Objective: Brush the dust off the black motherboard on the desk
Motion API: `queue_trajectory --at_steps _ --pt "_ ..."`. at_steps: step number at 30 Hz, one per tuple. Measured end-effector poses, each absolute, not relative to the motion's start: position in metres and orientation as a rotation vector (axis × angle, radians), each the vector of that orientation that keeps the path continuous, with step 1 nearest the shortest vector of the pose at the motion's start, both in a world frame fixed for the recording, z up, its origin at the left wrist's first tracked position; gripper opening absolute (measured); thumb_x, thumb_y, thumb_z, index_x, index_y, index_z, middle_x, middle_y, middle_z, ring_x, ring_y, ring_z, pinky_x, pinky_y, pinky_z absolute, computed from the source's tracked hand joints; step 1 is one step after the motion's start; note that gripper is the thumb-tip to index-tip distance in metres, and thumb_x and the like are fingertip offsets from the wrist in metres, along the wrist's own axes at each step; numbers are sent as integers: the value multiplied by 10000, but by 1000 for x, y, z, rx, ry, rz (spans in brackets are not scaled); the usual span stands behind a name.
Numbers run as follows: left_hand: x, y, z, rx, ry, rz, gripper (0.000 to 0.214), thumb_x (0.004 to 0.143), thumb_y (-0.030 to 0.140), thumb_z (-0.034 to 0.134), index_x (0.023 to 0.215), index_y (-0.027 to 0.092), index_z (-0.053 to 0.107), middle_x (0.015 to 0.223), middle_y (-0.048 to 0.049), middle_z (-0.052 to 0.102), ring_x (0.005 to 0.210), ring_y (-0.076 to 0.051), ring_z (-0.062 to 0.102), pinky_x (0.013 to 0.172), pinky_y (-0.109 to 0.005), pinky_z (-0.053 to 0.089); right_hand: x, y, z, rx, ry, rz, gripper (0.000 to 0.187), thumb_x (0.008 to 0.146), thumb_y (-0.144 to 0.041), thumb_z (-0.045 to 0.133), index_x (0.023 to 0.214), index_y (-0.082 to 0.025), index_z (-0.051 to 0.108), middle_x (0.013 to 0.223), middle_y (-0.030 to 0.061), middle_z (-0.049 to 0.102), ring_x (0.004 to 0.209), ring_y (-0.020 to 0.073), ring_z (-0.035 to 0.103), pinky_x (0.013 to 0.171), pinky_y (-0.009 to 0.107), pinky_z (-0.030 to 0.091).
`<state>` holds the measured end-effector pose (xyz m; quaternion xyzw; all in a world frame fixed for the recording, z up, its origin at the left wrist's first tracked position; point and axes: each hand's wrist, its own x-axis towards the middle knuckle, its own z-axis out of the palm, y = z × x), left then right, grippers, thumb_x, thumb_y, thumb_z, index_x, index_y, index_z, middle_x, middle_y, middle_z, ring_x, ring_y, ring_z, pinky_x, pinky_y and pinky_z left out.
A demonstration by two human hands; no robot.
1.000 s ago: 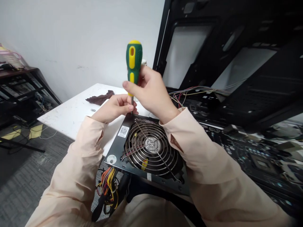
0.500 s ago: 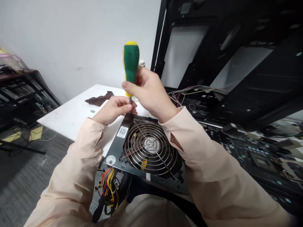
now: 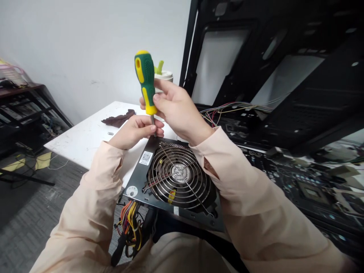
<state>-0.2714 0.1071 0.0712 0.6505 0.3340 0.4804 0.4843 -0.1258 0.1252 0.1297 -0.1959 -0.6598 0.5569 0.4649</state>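
If you look at the power supply point(image 3: 135, 178), what's the right hand point(image 3: 179, 110) doing?

Its grip is closed round the handle of a green-and-yellow screwdriver point(image 3: 145, 77), just above that unit's top edge.

And the left hand point(image 3: 133, 131)?

Narrow grip, fingers pinching the shaft, with the tip right at that edge.

What else lies by it?

A wire bundle point(image 3: 127, 223) below, the counter point(image 3: 82, 140) beyond.

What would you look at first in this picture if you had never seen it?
The green and yellow screwdriver stands out first, held upright in the middle by the right hand, with the left hand curled at its metal shaft. Just below is the round wire fan grille of a black computer power supply, with orange and yellow wires hanging underneath.
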Motion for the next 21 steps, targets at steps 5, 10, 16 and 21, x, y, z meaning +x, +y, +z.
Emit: queue_trajectory --at_steps 5,10,16,21 --pt "-270 108 72 1586 816 1209 375 627 454 850 691 152 636 684 -5 678 657 -122 647 668 -242 508 -125 121 130 -421 -1735 1117 137 893 -183 587 784 -191 504 697 -40 480 655 90 485 653 214 453" --pt "-272 106 73 1570 821 1171 373 679 495 802 767 154 676 732 -26 696 730 -148 677 678 -241 521 -126 126 127 -431 -1660 1235 109 918 -113 496 1003 -180 505 751 -31 558 720 92 571 695 211 484" --pt "-270 109 71 1578 832 1209 372 638 458 841 740 160 643 657 2 669 654 -130 660 626 -224 511 -126 126 127 -391 -1716 1131 66 898 -127 511 865 -163 555 722 -48 520 759 93 572 785 234 496" --pt "-271 108 71 1593 827 1188 377 663 494 815 751 161 661 692 -3 678 685 -127 663 675 -229 521 -126 129 125 -425 -1695 1161 156 840 -84 573 954 -186 544 795 -40 559 758 98 579 746 228 506"
